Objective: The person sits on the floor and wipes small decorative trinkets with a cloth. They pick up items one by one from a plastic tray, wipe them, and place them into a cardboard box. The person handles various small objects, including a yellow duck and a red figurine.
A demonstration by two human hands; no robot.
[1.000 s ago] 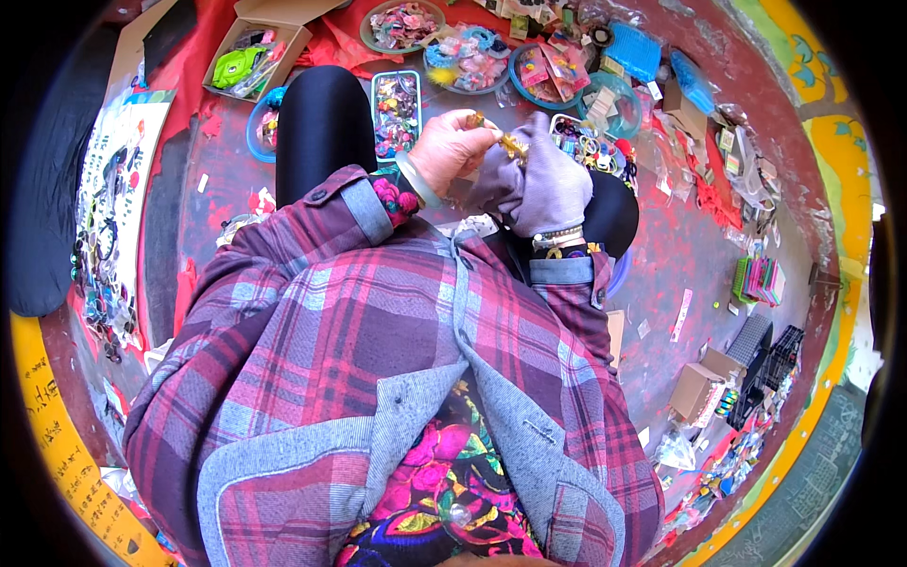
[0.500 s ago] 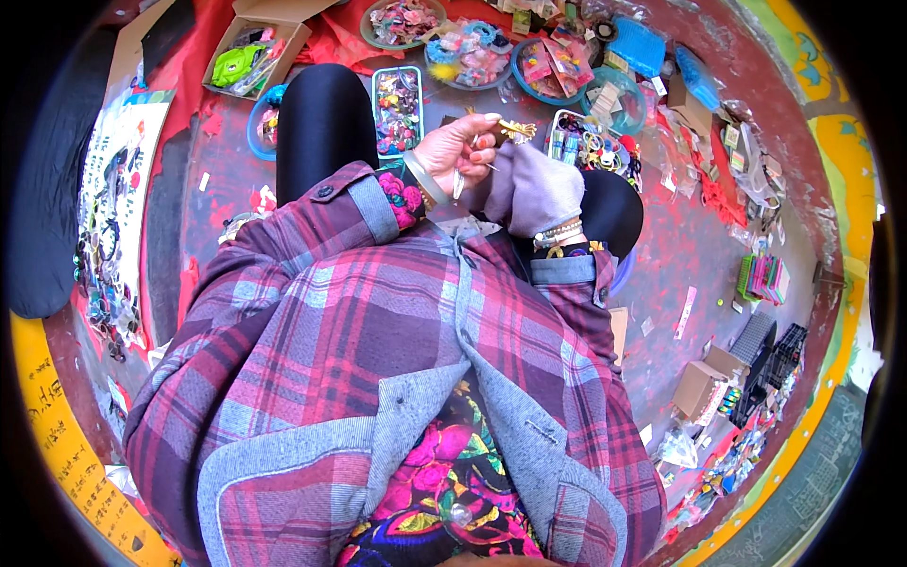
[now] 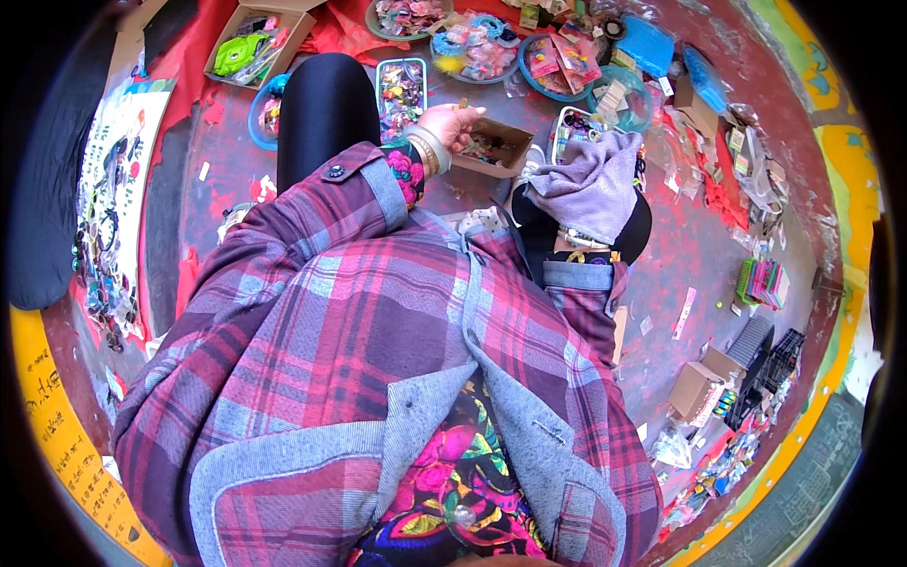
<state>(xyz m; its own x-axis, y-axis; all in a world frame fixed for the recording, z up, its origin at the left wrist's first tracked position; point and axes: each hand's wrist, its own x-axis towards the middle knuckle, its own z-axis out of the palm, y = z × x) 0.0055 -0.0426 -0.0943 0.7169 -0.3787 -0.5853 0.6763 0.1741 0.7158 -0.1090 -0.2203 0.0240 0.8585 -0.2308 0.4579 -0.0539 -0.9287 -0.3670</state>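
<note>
My left hand [image 3: 447, 127] is closed, its fingertips pinching a small gold-coloured ornament [image 3: 463, 103]. Only a bit of the ornament shows. This hand is beside the left end of an open brown cardboard box [image 3: 513, 151], which has small loose pieces lying inside. A lavender cloth [image 3: 595, 184] drapes over my right hand and conceals its fingers; only the wrist with beaded bracelets [image 3: 583, 238] comes out beneath it. The cloth spreads above my right knee, near a white-rimmed tray [image 3: 564, 121] of small accessories.
Another light-rimmed tray [image 3: 402, 62] of small pieces stands beyond my left hand. Several round basins, among them a blue one [image 3: 529, 79], hold packaged accessories at the back. A carton [image 3: 299, 33] with a green item is far left. Stacked colourful baskets [image 3: 761, 283] stand right.
My hands have moved apart. The left has drawn slightly left with the gold-coloured ornament; the right has shifted right with the cloth, which now spreads loosely. The brown box between them has come into view.
</note>
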